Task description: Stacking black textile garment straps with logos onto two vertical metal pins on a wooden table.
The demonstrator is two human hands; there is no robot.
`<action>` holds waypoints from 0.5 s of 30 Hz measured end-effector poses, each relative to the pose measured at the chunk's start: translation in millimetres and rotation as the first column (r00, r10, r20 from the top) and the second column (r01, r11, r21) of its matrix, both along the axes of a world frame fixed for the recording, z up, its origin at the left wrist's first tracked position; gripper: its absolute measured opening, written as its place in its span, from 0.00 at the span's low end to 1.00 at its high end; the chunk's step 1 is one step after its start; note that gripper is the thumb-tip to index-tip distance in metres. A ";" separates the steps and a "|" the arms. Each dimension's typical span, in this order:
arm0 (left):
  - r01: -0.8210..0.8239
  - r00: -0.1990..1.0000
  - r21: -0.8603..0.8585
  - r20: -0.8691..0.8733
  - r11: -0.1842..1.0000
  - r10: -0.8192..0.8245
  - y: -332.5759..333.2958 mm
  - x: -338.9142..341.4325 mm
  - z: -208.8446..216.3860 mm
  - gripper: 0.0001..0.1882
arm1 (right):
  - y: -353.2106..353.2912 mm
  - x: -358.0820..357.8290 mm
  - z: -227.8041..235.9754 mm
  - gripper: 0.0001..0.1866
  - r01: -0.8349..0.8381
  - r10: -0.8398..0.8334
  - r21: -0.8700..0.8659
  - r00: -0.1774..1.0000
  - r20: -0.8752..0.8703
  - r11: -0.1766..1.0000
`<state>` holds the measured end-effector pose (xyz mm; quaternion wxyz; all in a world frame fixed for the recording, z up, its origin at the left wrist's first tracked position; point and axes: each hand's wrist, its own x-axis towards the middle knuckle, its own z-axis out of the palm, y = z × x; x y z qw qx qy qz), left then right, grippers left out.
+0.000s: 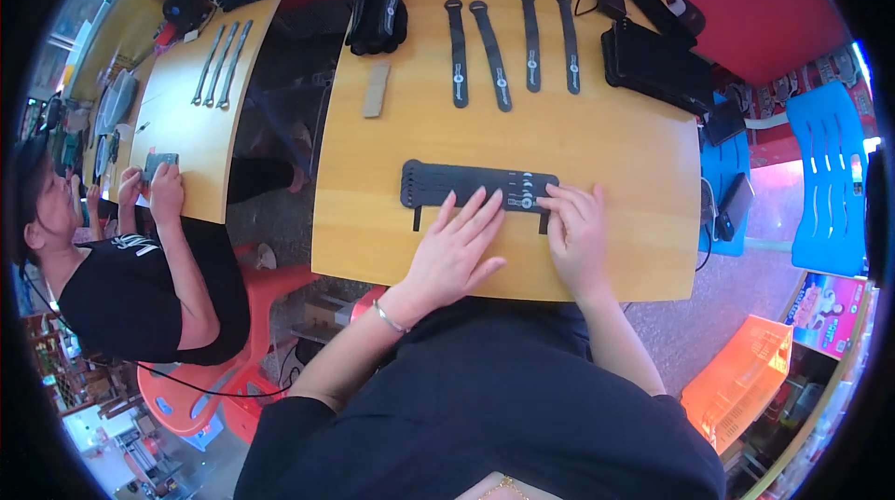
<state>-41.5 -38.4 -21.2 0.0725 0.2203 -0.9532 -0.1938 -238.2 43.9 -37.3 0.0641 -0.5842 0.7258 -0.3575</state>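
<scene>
Flat on the wooden table in front of me lies a row of overlapping black straps, with rounded ends at the left and white print at the right. Two short black strips stick out from under its near edge, one toward each end. My left hand rests palm down with fingers spread, its fingertips on the middle of the straps. At their right end, my right hand touches the printed part with its fingers stretched out. Neither hand grips anything that I can see. Farther back, several single black straps lie apart, lengthwise.
A thick bundle of black straps lies far left on the table, near a brown cardboard strip. Black flat pieces are piled at right. A co-worker sits left at another table. An orange crate stands lower right.
</scene>
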 end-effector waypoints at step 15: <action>-0.107 0.959 0.059 -0.256 0.992 0.119 22.3 26.7 -1.4 0.16 | -14.0 -10.9 35.9 0.17 0.022 -0.031 0.117 0.997 0.071 0.993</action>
